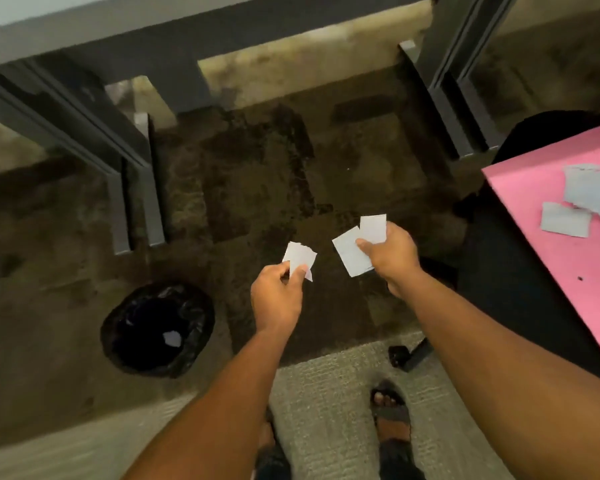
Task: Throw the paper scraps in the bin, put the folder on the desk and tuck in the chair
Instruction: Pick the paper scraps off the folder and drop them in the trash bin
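My left hand (pixel 276 299) pinches a small white paper scrap (pixel 300 258) above the carpet. A little to its right, my right hand (pixel 392 258) grips two white paper scraps (pixel 352 252). The bin (pixel 158 329), lined with a black bag, stands on the floor to the lower left of my left hand, with one scrap lying inside. At the right edge a pink folder (pixel 541 216) lies on the black chair (pixel 510 278) seat, with several more scraps (pixel 565 220) on top. The desk (pixel 84 26) edge runs across the top.
Dark desk legs (pixel 136 188) come down at the left and at the upper right (pixel 447 98). A chair castor (pixel 400 355) sits near my feet, which stand in sandals (pixel 392 420) on lighter carpet at the bottom.
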Motion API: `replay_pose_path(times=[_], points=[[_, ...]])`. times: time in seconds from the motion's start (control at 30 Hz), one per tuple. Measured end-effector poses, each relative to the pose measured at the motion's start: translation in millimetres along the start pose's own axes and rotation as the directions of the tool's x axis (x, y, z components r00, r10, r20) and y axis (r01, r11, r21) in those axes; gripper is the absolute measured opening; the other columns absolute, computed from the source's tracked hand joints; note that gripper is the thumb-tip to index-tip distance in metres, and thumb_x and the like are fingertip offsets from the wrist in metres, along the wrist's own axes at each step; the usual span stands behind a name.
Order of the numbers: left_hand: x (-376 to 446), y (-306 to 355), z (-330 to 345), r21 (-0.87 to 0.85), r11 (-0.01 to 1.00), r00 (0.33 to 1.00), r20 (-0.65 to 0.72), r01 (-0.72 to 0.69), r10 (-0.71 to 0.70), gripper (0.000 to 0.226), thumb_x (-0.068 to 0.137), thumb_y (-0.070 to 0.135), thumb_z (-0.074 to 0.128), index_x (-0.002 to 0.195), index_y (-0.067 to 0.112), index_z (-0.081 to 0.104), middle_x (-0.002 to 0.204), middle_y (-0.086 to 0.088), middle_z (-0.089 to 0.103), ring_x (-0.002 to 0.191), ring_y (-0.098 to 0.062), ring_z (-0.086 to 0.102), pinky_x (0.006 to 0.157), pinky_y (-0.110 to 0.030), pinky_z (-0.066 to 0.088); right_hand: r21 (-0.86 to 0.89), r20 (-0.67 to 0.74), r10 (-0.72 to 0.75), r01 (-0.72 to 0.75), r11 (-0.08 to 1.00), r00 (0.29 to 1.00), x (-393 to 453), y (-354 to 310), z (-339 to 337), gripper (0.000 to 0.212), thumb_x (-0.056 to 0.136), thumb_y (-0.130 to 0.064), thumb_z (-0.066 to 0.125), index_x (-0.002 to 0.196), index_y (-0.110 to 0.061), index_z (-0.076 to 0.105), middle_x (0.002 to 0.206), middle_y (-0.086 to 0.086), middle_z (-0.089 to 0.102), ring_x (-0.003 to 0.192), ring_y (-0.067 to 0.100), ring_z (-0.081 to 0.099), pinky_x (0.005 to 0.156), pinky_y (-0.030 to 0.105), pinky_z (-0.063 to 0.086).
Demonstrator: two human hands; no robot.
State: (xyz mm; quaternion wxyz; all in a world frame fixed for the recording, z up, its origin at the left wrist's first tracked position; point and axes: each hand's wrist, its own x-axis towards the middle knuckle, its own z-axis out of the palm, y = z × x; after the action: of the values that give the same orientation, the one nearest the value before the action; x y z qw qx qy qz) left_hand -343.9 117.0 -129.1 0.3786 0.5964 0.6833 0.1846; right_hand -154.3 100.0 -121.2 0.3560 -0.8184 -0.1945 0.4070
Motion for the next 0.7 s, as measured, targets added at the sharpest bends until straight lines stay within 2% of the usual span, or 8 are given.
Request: replay_pose_path(times=[0.07,0.17,0.3,0.4,0.53,0.63,0.7], points=[[7,-37,-19,-0.019,0.998,0.998,-0.027,0.061,-0.061,0.031,0.089,0.037,0.066,0.098,0.008,0.075,0.090,-0.005,0.068,0.078,-0.018,0.062,0.064,-0.025,0.039,-0.030,0.047,0.011,-0.010,1.000,0.999,-5,1,45,0.037,0.085,-0.018,0.073,0.119,-0.016,0.058,0.111,0.002,0.065,0.101,0.022,0.064,0.067,0.029,0.054],[17,-105,-55,-0.060,0.988,0.985,-0.085,0.143,-0.148,0.029,0.089,0.033,0.067,0.098,0.008,0.076,0.088,-0.005,0.067,0.080,-0.022,0.064,0.067,-0.027,0.039,-0.112,0.120,0.041,-0.028,0.993,0.992,-15,8,127,0.043,0.082,-0.020,0.076,0.120,-0.010,0.058,0.119,0.011,0.065,0.104,0.028,0.065,0.079,0.038,0.057],[28,-196,-98,-0.101,0.961,0.949,-0.159,0.257,-0.271,0.029,0.090,0.033,0.067,0.103,0.008,0.076,0.095,-0.007,0.071,0.084,-0.023,0.065,0.077,-0.036,0.051,-0.208,0.215,0.079,-0.034,0.978,0.973,-32,20,234,0.047,0.082,-0.022,0.075,0.120,-0.001,0.058,0.124,0.018,0.064,0.106,0.035,0.064,0.089,0.046,0.055],[39,-259,-122,-0.135,0.936,0.918,-0.190,0.326,-0.348,0.024,0.091,0.032,0.065,0.085,0.011,0.076,0.074,-0.005,0.069,0.069,-0.023,0.062,0.063,-0.034,0.045,-0.318,0.328,0.053,0.058,0.946,0.943,-45,36,312,0.047,0.086,-0.023,0.071,0.125,-0.001,0.057,0.127,0.018,0.062,0.113,0.035,0.060,0.096,0.045,0.049],[57,-325,-141,-0.152,0.902,0.874,-0.227,0.403,-0.429,0.035,0.091,0.031,0.065,0.066,0.007,0.065,0.058,-0.004,0.057,0.055,-0.020,0.048,0.048,-0.030,0.031,-0.362,0.424,0.047,0.122,0.924,0.905,-57,62,399,0.053,0.084,-0.016,0.071,0.132,-0.004,0.051,0.133,0.018,0.058,0.118,0.034,0.057,0.098,0.046,0.047],[76,-370,-147,-0.155,0.880,0.846,-0.244,0.449,-0.474,0.034,0.091,0.033,0.066,0.066,0.009,0.064,0.054,0.004,0.052,0.054,-0.018,0.049,0.045,-0.020,0.030,-0.414,0.454,0.069,0.142,0.899,0.888,-63,87,461,0.054,0.085,-0.019,0.070,0.133,-0.005,0.050,0.135,0.018,0.055,0.121,0.035,0.055,0.099,0.045,0.047],[89,-390,-149,-0.145,0.870,0.836,-0.240,0.472,-0.494,0.027,0.090,0.035,0.066,0.073,0.014,0.068,0.058,0.004,0.058,0.064,-0.024,0.059,0.049,-0.018,0.032,-0.456,0.459,0.049,0.188,0.870,0.887,-64,99,491,0.052,0.087,-0.022,0.067,0.134,-0.006,0.050,0.137,0.018,0.054,0.121,0.036,0.054,0.100,0.042,0.046]])
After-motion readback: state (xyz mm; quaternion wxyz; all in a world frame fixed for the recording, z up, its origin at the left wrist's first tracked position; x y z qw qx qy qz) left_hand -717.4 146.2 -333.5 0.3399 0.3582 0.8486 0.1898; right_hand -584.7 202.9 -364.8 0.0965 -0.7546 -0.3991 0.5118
